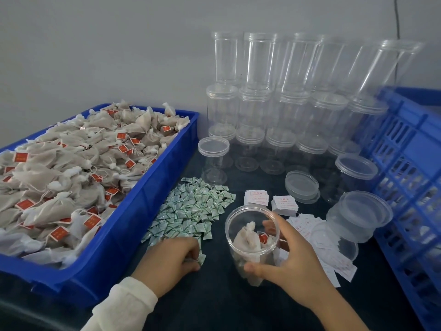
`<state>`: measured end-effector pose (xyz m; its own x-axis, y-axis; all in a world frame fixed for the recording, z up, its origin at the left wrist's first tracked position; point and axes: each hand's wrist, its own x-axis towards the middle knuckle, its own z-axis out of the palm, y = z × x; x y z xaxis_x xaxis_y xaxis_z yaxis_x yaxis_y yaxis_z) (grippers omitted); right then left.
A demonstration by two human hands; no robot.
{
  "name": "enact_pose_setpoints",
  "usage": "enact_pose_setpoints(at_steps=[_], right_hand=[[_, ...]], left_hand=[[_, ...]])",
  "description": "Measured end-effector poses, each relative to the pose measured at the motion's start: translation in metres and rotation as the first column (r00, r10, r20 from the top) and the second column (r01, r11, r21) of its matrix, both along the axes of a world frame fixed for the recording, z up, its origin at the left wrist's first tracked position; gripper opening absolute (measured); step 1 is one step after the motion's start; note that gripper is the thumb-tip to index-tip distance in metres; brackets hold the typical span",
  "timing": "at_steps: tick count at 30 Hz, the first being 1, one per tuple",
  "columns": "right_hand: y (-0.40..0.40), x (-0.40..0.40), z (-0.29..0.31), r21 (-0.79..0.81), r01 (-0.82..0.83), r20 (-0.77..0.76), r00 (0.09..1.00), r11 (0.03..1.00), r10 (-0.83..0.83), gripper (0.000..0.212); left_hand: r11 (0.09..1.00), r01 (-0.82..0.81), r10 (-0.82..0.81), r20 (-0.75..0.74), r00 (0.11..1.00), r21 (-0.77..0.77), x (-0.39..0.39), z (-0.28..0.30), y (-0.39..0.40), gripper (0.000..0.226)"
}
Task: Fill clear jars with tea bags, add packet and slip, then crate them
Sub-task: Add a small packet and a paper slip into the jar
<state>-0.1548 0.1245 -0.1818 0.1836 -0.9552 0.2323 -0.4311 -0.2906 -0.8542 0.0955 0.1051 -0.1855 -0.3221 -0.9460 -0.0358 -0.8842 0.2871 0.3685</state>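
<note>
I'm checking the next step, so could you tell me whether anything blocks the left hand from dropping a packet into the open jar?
Nothing visible does. The left hand pinches at the near edge of the packet pile; the open jar, gripped by the right hand, stands just beside it, lid off, with bare table between.

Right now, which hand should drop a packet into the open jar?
Probably the left hand: it already rests on the packets, fingers curled at one, while the right hand grips the jar.
</note>
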Motion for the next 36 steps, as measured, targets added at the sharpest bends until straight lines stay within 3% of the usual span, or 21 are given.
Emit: enact_pose_setpoints(at_steps=[4, 7, 11, 18, 23, 25, 28, 30, 32, 36], right_hand=[[0.001, -0.001, 0.000, 0.008, 0.008, 0.003, 1.000, 1.000, -0.008, 0.086], [0.001, 0.000, 0.000, -0.011, -0.001, 0.007, 1.000, 1.000, 0.001, 0.085], [0.002, 0.001, 0.000, 0.004, -0.018, 0.034, 0.999, 1.000, 0.018, 0.078], [0.005, 0.002, 0.007, -0.019, -0.054, 0.076, 0.996, 0.998, 0.056, 0.071], [0.004, 0.002, 0.008, 0.000, -0.061, 0.086, 0.994, 0.998, 0.061, 0.075], [0.005, 0.001, 0.009, -0.005, -0.047, 0.076, 0.996, 0.999, 0.047, 0.075], [0.009, -0.010, 0.008, -0.003, 0.016, 0.055, 0.998, 1.000, -0.015, 0.079], [0.011, -0.020, 0.006, 0.031, 0.055, 0.050, 0.997, 0.998, -0.057, 0.086], [0.013, -0.030, 0.004, 0.066, 0.074, 0.056, 0.995, 0.995, -0.078, 0.091], [0.015, -0.044, 0.004, 0.061, 0.095, 0.084, 0.991, 0.994, -0.100, 0.090]], left_hand=[[0.994, -0.102, 0.076, -0.433, 0.898, -0.036, -0.007, 0.047, 0.005, 0.004], [0.986, -0.070, -0.027, -0.565, 0.824, -0.150, -0.025, 0.085, 0.008, 0.014], [0.978, 0.105, -0.168, -0.381, 0.909, -0.179, -0.063, 0.096, 0.009, 0.013], [0.975, 0.103, -0.147, -0.225, 0.963, -0.197, -0.087, 0.071, 0.005, 0.012], [0.946, 0.175, -0.186, -0.015, 0.982, -0.272, -0.088, 0.073, -0.002, 0.019], [0.890, 0.170, -0.223, -0.078, 0.972, -0.422, -0.086, 0.079, -0.008, 0.016], [0.810, -0.110, -0.161, -0.400, 0.902, -0.575, -0.081, 0.082, -0.037, 0.012], [0.841, -0.200, -0.049, -0.439, 0.897, -0.502, -0.085, 0.072, -0.067, 0.013], [0.901, -0.126, 0.009, -0.274, 0.962, -0.415, -0.099, 0.051, -0.097, 0.026], [0.966, 0.114, -0.113, 0.018, 0.993, -0.234, -0.134, 0.007, -0.134, 0.033]])
